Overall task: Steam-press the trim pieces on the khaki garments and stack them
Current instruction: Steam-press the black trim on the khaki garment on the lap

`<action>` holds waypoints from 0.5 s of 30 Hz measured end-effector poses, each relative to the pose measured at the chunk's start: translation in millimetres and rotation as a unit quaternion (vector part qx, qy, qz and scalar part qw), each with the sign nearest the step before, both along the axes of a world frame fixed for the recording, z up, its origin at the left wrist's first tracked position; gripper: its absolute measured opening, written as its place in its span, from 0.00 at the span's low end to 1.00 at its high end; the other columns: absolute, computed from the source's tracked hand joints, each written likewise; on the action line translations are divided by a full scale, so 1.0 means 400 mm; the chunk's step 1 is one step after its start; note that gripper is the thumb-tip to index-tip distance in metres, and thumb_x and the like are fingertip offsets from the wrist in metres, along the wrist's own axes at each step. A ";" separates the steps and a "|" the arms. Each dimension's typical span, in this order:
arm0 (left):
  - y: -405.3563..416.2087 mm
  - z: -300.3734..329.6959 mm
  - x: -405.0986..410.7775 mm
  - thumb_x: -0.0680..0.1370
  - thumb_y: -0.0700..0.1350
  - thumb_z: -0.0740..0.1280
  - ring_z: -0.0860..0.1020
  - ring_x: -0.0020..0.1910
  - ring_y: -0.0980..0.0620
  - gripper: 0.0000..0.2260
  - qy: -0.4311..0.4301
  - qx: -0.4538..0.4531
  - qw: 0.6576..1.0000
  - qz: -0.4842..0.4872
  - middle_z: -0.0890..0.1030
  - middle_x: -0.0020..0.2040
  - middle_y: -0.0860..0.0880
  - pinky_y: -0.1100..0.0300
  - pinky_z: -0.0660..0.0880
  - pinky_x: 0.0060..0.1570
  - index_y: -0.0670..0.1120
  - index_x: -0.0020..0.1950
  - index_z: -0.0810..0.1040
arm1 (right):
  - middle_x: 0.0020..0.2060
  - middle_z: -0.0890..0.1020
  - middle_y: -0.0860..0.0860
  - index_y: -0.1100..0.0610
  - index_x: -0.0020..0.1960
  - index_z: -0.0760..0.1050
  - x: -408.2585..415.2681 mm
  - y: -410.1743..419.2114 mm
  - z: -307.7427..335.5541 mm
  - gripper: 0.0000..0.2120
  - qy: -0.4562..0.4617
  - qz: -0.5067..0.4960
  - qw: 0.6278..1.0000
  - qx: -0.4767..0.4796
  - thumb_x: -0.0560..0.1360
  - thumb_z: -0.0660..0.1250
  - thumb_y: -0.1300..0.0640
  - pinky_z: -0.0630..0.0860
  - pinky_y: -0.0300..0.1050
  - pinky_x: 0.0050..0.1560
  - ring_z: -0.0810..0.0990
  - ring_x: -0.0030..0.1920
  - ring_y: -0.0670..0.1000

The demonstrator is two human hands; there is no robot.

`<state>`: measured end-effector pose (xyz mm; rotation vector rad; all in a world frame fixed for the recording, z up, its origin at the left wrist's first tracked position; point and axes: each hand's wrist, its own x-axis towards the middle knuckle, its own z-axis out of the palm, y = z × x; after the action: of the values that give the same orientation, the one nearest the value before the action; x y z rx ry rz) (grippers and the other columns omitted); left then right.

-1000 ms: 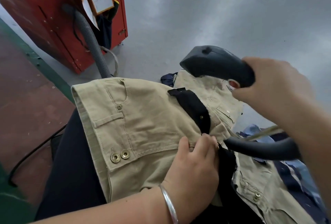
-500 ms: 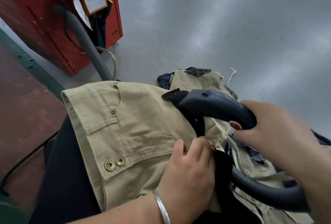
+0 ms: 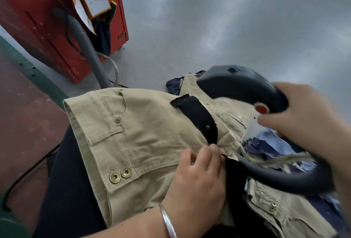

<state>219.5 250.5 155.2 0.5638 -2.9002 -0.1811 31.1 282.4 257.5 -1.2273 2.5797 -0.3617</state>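
From the head camera, two hands are at work over two khaki garments, with one black trim strip and one handheld steamer between them. The nearer khaki garment lies draped across the person's lap, two brass snap buttons side by side near its lower edge. The black trim strip runs diagonally across its upper right part. The left hand, a silver bangle at the wrist, has its fingers curled and pinching the cloth right at the strip's lower end. The right hand is wrapped round the handle of the steamer, whose dark head hangs above and just beyond the strip's upper end, not touching it; a red button shows by the thumb. Its dark hose loops beneath the right forearm, crossing over the second khaki garment lying lower right. Blue fabric pieces sit between the two garments. On the grey floor stands a red cabinet with a ribbed grey hose leaning against it.
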 end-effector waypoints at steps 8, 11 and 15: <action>0.005 0.000 0.001 0.72 0.41 0.56 0.78 0.44 0.45 0.17 -0.001 -0.009 1.000 -0.012 0.81 0.54 0.39 0.55 0.74 0.40 0.42 0.50 0.83 | 0.28 0.79 0.42 0.39 0.42 0.73 0.053 0.174 -0.030 0.12 0.010 -0.033 0.994 0.105 0.60 0.64 0.38 0.73 0.48 0.27 0.75 0.25 0.45; 0.003 0.002 0.000 0.72 0.41 0.56 0.78 0.44 0.45 0.17 -0.004 -0.014 1.000 -0.013 0.81 0.54 0.39 0.55 0.74 0.41 0.42 0.51 0.83 | 0.24 0.77 0.46 0.42 0.39 0.73 0.051 0.133 -0.058 0.07 -0.006 -0.034 0.993 0.110 0.64 0.69 0.44 0.67 0.43 0.26 0.76 0.26 0.46; 0.000 0.001 0.000 0.73 0.41 0.55 0.78 0.45 0.45 0.18 -0.001 -0.024 1.000 -0.010 0.81 0.54 0.40 0.54 0.74 0.42 0.41 0.53 0.82 | 0.25 0.77 0.47 0.47 0.41 0.74 0.025 0.041 -0.093 0.07 -0.010 -0.026 0.997 0.066 0.68 0.71 0.49 0.65 0.41 0.27 0.76 0.26 0.46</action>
<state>219.7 250.6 155.4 0.5290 -2.9051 -0.1141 40.9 298.7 220.3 -1.1083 2.5767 -0.2078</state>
